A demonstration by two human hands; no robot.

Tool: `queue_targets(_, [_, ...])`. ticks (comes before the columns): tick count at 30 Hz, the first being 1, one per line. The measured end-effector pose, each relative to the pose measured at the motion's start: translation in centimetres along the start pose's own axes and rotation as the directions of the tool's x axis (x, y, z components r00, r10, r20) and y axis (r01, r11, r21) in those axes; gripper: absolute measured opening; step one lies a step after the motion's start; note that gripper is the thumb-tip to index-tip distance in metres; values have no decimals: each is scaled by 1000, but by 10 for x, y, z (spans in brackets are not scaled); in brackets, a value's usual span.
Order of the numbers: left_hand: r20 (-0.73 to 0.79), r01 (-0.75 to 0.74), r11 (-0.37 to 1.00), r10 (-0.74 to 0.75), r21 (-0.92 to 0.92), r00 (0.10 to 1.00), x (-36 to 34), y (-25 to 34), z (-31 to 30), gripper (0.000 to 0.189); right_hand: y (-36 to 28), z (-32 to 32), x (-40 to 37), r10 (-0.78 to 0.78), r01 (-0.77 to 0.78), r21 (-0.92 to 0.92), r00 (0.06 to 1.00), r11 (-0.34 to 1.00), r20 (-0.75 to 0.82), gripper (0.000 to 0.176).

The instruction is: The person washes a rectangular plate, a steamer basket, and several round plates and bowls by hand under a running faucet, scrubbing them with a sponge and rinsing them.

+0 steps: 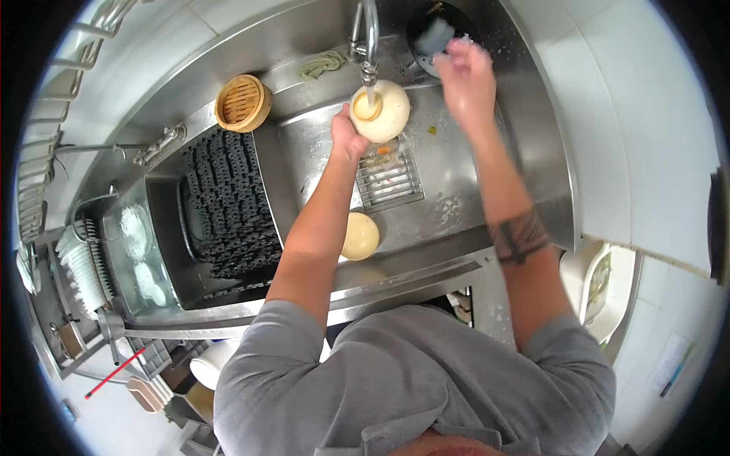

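Under the running tap [368, 45], my left hand [348, 135] holds a cream-coloured round pot [391, 114] by its left side, its ringed opening facing up into the water. My right hand [468, 83] is raised near the dark bowl [423, 29] at the sink's back right; its fingers are blurred. A pale, smeared object [436, 36] shows over that bowl, and whether my fingers touch it is unclear. A round cream lid or dish [360, 236] lies in the front of the sink.
A bamboo steamer [243, 103] and a green cloth [322, 66] sit on the back ledge. Left of the basin are black ridged mats [228, 197]. A metal drain grate [389, 182] holds food scraps. White plates [84, 266] stand at far left, a white bin [608, 292] at right.
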State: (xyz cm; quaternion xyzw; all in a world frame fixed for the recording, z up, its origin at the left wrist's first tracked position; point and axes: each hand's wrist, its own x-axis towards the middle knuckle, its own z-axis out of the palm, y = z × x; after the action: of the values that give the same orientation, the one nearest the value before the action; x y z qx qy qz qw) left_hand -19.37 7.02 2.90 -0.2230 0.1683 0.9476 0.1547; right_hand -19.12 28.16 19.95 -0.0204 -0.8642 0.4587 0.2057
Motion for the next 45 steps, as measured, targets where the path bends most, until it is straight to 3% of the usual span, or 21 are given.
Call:
queue_targets(2, [110, 20, 998, -13, -66, 994, 1, -3, 3, 49, 10, 24, -38, 153, -204, 156, 945, 966, 289, 61])
queue_targets(5, [162, 72, 982, -43, -177, 986, 8, -9, -8, 50, 25, 89, -52, 81, -83, 7, 984, 996, 158, 57])
queue_targets(7, [80, 72, 994, -66, -81, 995, 9, -2, -4, 54, 15, 106, -42, 224, -381, 188, 803, 905, 552, 49])
queue_targets(9, [-89, 39, 965, -17, 260, 996, 2, 8, -6, 70, -4, 108, -25, 197, -84, -193, 689, 978, 697, 41])
queue_targets(10, [15, 69, 981, -73, 181, 997, -6, 18, -1, 62, -15, 106, -29, 55, 161, -235, 706, 959, 706, 31])
queue_targets(14, [136, 149, 978, -169, 146, 976, -9, 44, 3, 62, -5, 131, -26, -45, 412, -244, 578, 878, 815, 30])
queue_targets(16, [144, 101, 989, -117, 110, 983, -10, 40, -7, 62, 7, 153, -20, 73, -266, 104, 580, 958, 811, 20])
queue_targets(18, [129, 20, 997, -30, 79, 991, -9, 30, -7, 58, -6, 152, -19, 200, -717, 392, 588, 576, 783, 10])
queue_targets(23, [198, 85, 965, -137, 248, 971, 46, -12, -23, 47, -22, 150, -8, 294, -856, 302, 443, 420, 847, 25])
queue_targets(24, [166, 55, 933, -121, 355, 979, 56, -15, -15, 45, -27, 145, -14, 215, -726, 243, 476, 644, 853, 30])
queue_targets(25, [148, -1, 831, -98, 556, 984, 53, -13, 0, 43, -36, 136, -20, 130, -539, 177, 483, 824, 866, 35])
queue_targets(27, [177, -162, 168, -77, 972, 981, 41, -4, 32, 40, -37, 108, -50, 127, -542, 179, 480, 821, 868, 39])
queue_targets(29, [237, -282, -395, -160, 874, 958, 25, 8, 60, 37, -14, 89, -76, -89, -435, 707, 815, 557, 572, 32])
queue_targets(31, [254, -354, -584, -249, 730, 935, 10, 20, 82, 35, 38, 65, -110, -2, -792, 608, 609, -62, 793, 24])
queue_targets(32, [353, -429, -661, -255, 616, 900, 26, 20, 64, 40, 68, 69, -140, 137, -864, 497, 503, 75, 853, 24])
queue_targets(35, [385, -459, -728, -284, 509, 878, -12, 29, 81, 42, 106, 98, -237, 472, -734, -169, 227, 658, 852, 28])
queue_targets(38, [370, -362, -677, -140, 641, 918, -50, 43, 82, 43, 172, 170, -348, 530, -639, -213, 357, 739, 770, 30])
queue_targets(40, [335, -260, -552, 38, 792, 941, -75, 59, 62, 44, 181, 191, -367, 195, 83, -314, 626, 946, 755, 34])
queue_targets(41, [255, -168, -380, 193, 910, 948, -88, 67, 46, 45, 174, 195, -359, 187, 84, -307, 633, 948, 751, 34])
queue_targets(43, [196, -103, -213, 484, 972, 853, -111, 80, 1, 47, 157, 187, -327, 556, -606, -319, 253, 729, 791, 34])
queue_targets(45, [84, -82, -33, 638, 996, 766, -141, 86, -34, 47, 165, 180, -279, 593, -812, -228, 172, 538, 787, 32])
